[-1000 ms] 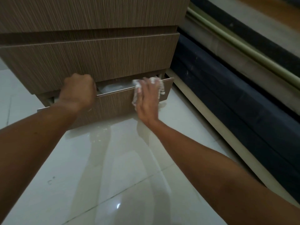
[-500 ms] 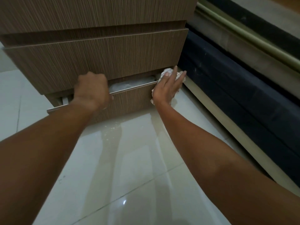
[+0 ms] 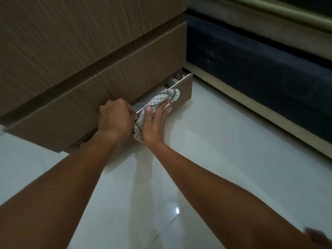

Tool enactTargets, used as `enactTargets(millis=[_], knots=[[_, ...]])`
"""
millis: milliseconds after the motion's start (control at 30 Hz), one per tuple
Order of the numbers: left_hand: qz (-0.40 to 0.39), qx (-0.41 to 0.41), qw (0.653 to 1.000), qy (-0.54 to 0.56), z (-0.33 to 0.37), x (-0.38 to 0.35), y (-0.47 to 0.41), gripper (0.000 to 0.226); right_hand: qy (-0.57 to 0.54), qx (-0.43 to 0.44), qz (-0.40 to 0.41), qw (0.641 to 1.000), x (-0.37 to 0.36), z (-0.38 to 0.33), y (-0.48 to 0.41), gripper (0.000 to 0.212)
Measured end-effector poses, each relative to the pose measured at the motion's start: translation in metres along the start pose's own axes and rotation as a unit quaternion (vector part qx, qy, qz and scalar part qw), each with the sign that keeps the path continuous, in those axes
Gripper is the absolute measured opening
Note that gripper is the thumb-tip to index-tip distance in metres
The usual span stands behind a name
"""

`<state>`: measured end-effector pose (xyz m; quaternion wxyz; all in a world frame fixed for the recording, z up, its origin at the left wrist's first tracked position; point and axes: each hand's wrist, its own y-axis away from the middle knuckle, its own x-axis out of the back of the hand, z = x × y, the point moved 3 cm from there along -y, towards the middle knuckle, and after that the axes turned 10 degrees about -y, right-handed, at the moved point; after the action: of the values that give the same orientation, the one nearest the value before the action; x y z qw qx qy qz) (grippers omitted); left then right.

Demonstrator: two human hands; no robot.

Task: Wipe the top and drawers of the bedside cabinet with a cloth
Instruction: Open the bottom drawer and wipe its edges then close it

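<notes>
Our left hand (image 3: pixel 115 119) has its fingers curled shut over the top edge of the slightly open bottom drawer (image 3: pixel 186 87) of the brown wood-grain bedside cabinet (image 3: pixel 71 51). Our right hand (image 3: pixel 155 123), fingers spread flat, presses the white checked cloth (image 3: pixel 158 101) against the drawer front.

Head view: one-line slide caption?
Left hand grips the open bottom drawer while right hand presses a checked cloth against its front.

A brown bedside cabinet (image 3: pixel 89 51) with matt, fine-striped wood-grain fronts stands on glossy, reflective white floor tiles (image 3: pixel 224 150). A soft white cloth with a dark check pattern (image 3: pixel 156 103) lies crumpled against the lowest drawer's wood-grain front (image 3: pixel 186 90). Beside it, a dark navy bed base (image 3: pixel 260 65) looks matt, like fabric.
</notes>
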<state>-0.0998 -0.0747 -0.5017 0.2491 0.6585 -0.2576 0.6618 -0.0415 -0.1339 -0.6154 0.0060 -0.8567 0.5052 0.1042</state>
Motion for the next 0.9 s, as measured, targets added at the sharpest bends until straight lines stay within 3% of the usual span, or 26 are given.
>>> enactTargets(millis=[133, 300, 400, 500, 700, 800, 900], knots=[[-0.035, -0.005, 0.999, 0.035, -0.004, 0.006, 0.002, 0.017, -0.041, -0.058, 0.055, 0.996, 0.007, -0.013, -0.020, 0.067], [-0.027, 0.020, 0.999, 0.032, 0.000, 0.003, -0.003, 0.014, -0.096, -0.034, 0.174, 0.980, 0.031, -0.017, -0.076, 0.060], [-0.029, 0.027, 0.999, 0.023, -0.003, 0.001, -0.008, 0.013, -0.130, -0.079, 0.220, 0.963, 0.047, -0.012, -0.102, 0.058], [-0.029, 0.022, 0.999, 0.021, -0.006, -0.002, -0.013, 0.014, -0.156, -0.070, 0.275, 0.946, 0.055, -0.008, -0.115, 0.056], [0.009, 0.029, 0.997, 0.067, -0.022, -0.013, -0.005, 0.013, -0.198, -0.052, 0.329, 0.922, 0.002, 0.019, -0.056, 0.055], [0.008, 0.037, 0.997, 0.061, -0.048, -0.014, 0.012, 0.012, -0.177, -0.085, 0.282, 0.939, -0.055, 0.038, 0.021, 0.056], [0.011, 0.055, 0.998, 0.038, -0.084, -0.012, 0.040, 0.018, -0.119, -0.202, 0.049, 0.971, -0.119, 0.063, 0.093, 0.059]])
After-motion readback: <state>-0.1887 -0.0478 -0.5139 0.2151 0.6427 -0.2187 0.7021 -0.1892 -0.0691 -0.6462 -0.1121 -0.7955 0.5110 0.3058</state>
